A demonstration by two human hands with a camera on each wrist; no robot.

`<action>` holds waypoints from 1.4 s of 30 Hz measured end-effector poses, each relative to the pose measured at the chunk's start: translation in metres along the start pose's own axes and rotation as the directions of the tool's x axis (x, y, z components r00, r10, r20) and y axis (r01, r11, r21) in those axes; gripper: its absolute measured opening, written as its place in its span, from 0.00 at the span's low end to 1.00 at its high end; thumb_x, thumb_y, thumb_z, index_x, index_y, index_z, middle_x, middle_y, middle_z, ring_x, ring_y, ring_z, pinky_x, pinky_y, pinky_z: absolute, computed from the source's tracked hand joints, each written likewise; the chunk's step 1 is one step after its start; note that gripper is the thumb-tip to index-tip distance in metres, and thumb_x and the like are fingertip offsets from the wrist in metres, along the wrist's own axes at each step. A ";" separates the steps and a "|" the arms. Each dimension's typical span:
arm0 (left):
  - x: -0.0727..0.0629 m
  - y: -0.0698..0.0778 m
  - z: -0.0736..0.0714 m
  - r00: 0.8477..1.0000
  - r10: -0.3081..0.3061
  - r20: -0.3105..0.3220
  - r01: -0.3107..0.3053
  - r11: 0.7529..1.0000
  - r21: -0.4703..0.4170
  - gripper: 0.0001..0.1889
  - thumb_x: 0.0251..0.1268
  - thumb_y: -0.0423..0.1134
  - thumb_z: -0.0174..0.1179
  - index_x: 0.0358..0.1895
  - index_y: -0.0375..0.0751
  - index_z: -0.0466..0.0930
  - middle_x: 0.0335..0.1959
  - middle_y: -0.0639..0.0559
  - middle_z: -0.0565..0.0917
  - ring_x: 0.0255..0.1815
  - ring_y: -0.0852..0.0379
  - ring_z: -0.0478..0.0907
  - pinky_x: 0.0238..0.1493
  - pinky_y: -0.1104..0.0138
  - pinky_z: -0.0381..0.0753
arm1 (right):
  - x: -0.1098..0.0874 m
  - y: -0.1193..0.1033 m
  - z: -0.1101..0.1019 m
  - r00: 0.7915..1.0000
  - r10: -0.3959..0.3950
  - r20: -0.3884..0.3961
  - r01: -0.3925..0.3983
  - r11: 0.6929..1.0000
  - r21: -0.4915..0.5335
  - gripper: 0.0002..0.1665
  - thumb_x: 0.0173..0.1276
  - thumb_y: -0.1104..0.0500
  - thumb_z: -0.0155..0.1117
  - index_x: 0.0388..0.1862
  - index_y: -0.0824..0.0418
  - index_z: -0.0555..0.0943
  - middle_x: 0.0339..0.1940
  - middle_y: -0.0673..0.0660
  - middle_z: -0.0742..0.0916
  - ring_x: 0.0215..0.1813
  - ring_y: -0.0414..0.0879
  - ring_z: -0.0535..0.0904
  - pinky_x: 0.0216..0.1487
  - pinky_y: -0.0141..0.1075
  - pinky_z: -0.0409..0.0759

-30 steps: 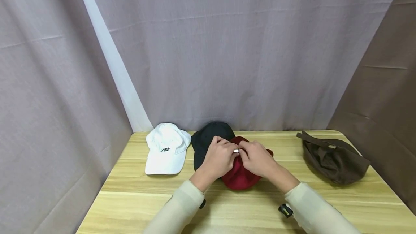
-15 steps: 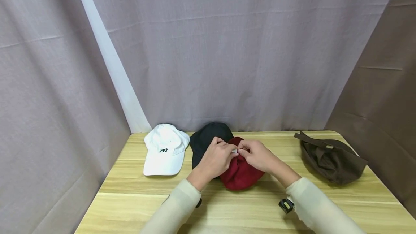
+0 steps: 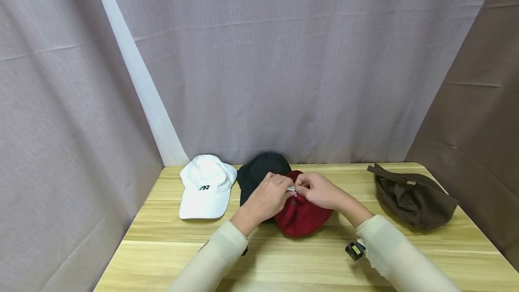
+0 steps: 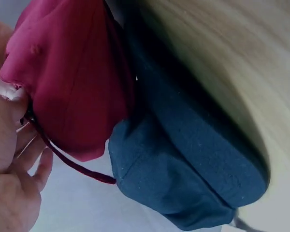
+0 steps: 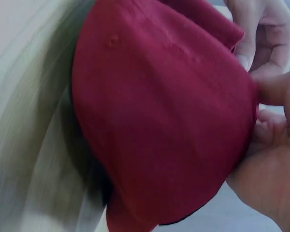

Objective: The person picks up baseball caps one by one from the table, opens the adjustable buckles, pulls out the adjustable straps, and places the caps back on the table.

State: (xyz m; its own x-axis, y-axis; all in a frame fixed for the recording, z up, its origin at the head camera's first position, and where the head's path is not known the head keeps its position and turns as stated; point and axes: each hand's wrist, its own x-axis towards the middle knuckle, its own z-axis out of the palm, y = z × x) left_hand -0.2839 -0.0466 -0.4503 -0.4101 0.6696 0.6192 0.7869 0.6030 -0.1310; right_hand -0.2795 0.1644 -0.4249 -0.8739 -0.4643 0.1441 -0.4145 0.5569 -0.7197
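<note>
A red cap is between my two hands, tilted up off its base. My left hand pinches its upper edge from the left, and my right hand pinches the same edge from the right, fingertips close together. A small pale piece shows between the fingertips. In the left wrist view a thin red strap hangs loose from the cap's edge, below the fingers. The right wrist view shows the cap's rounded red crown, with fingers at its edge. Behind the red cap lies a black cap, partly covered.
To the left sits a white cap with a dark emblem, its brim towards me. A dark brown hat with a strap lies at the right of the wooden table. Grey curtains hang behind.
Both hands stay at the red cap's edge while their fingertips shift slightly. A dark red tip seen right of my right hand a second ago no longer shows. The other headwear has stayed put.
</note>
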 end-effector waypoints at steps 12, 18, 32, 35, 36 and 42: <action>0.000 0.007 0.004 0.998 -0.028 -0.052 0.028 1.000 -0.004 0.04 0.74 0.37 0.68 0.44 0.42 0.83 0.37 0.53 0.88 0.40 0.56 0.83 0.49 0.66 0.82 | -0.001 -0.015 0.001 0.998 0.001 -0.065 -0.011 0.990 -0.143 0.13 0.75 0.66 0.59 0.27 0.59 0.79 0.20 0.47 0.75 0.25 0.41 0.70 0.29 0.31 0.68; -0.001 0.011 0.002 0.993 -0.112 0.045 0.117 0.986 -0.117 0.06 0.79 0.37 0.64 0.49 0.39 0.83 0.42 0.51 0.89 0.42 0.56 0.88 0.48 0.67 0.87 | 0.000 -0.015 -0.001 0.999 0.008 -0.051 -0.016 0.989 -0.148 0.13 0.73 0.67 0.57 0.27 0.59 0.79 0.20 0.48 0.77 0.25 0.40 0.71 0.29 0.31 0.69; -0.002 0.013 0.005 0.979 -0.180 0.098 0.198 0.953 -0.227 0.06 0.80 0.37 0.62 0.50 0.39 0.85 0.43 0.50 0.89 0.41 0.59 0.88 0.42 0.72 0.87 | -0.001 -0.012 -0.003 0.999 0.035 0.004 -0.034 0.998 -0.054 0.12 0.73 0.69 0.56 0.30 0.63 0.81 0.23 0.49 0.79 0.28 0.41 0.72 0.31 0.31 0.70; 0.000 0.013 0.005 0.980 -0.176 0.091 0.193 0.954 -0.230 0.07 0.80 0.37 0.62 0.50 0.39 0.85 0.44 0.50 0.90 0.42 0.59 0.89 0.43 0.71 0.87 | -0.003 -0.012 -0.005 1.000 0.030 0.007 -0.030 0.999 -0.024 0.11 0.74 0.69 0.55 0.31 0.63 0.82 0.24 0.49 0.80 0.28 0.41 0.72 0.31 0.30 0.69; 0.000 0.013 0.005 0.981 -0.173 0.089 0.190 0.954 -0.231 0.06 0.80 0.37 0.63 0.50 0.39 0.85 0.44 0.50 0.90 0.42 0.59 0.89 0.43 0.71 0.87 | -0.004 -0.011 -0.006 0.999 0.031 0.007 -0.031 0.999 -0.017 0.11 0.74 0.69 0.55 0.31 0.63 0.82 0.25 0.50 0.80 0.28 0.41 0.72 0.31 0.31 0.69; -0.001 0.013 0.001 0.984 -0.167 0.063 0.178 0.956 -0.232 0.06 0.80 0.38 0.63 0.50 0.40 0.85 0.45 0.51 0.90 0.42 0.58 0.89 0.44 0.72 0.87 | -0.006 -0.012 -0.001 0.998 0.038 -0.047 -0.038 0.999 -0.005 0.12 0.75 0.68 0.56 0.30 0.61 0.81 0.24 0.49 0.77 0.27 0.42 0.70 0.31 0.31 0.68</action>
State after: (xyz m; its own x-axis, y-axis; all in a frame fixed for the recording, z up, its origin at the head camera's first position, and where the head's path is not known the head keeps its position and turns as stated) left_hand -0.2739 -0.0391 -0.4532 -0.5645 0.5853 0.5820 0.7865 0.5953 0.1641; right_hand -0.2695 0.1616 -0.4166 -0.8998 -0.4102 0.1484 -0.3823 0.5778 -0.7211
